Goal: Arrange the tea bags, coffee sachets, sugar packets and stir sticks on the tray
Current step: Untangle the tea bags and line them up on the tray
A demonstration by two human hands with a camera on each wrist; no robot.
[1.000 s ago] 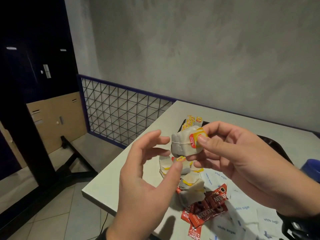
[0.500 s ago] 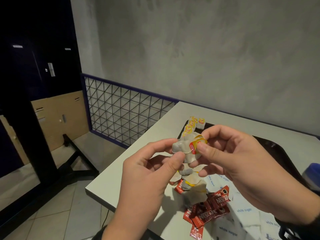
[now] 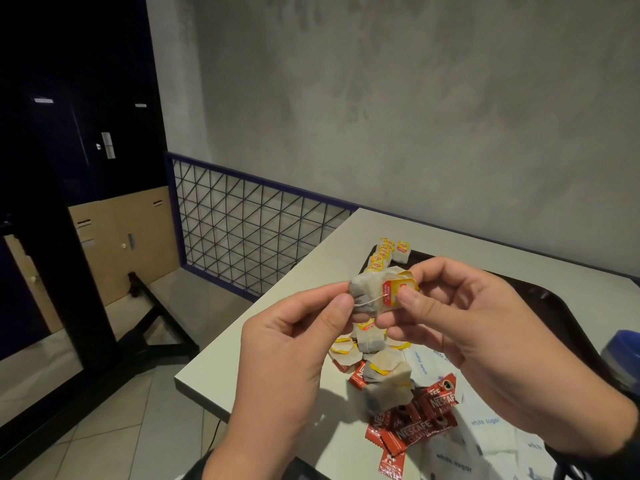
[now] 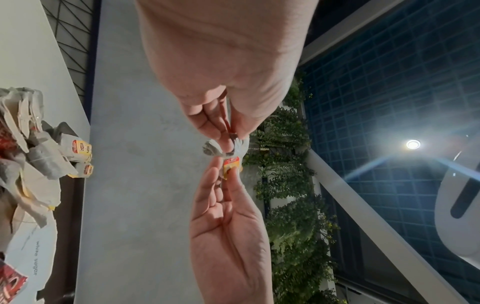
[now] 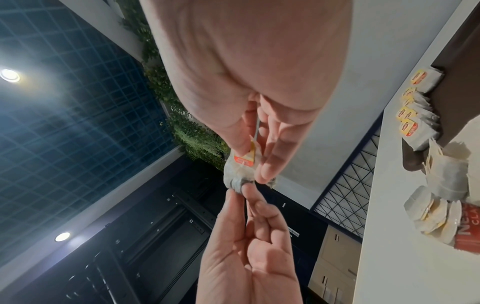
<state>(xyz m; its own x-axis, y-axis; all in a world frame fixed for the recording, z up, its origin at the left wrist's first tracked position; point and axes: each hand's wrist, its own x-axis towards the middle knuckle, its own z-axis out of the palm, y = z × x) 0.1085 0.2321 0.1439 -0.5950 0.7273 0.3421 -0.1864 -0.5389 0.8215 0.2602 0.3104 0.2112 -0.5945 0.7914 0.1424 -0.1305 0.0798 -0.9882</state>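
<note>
Tea bag [image 3: 367,295] was held in the air above the table [image 3: 311,271], pinched at its left end between thumb and forefinger of the left hand [image 3: 287,355], while its yellow-and-red tag [image 3: 398,289] was pinched by thumb and fingers of the right hand [image 3: 460,327]. A second earlier the left hand had been open and apart from the bag, which only the right hand had gripped; half a second earlier the left fingers had just reached it, and since then the bag had been drawn out flatter, with a short string shown between bag and tag. A loose pile of tea bags [image 3: 377,362] lay on the table below the hands, with red coffee sachets [image 3: 415,420] beside and under it and white sugar packets [image 3: 485,424] to the right. A row of tea bags [image 3: 381,258] stood along the far left corner of the dark tray [image 3: 554,306], close to its rim; bare tray was seen right of that row. The pile lay near the table's left edge, beyond which the floor dropped away. Much of the tray was covered by the right hand, and the sugar packets were cut off at the lower edge. A blue thing [image 3: 623,351] at the right edge could not be made out.
</note>
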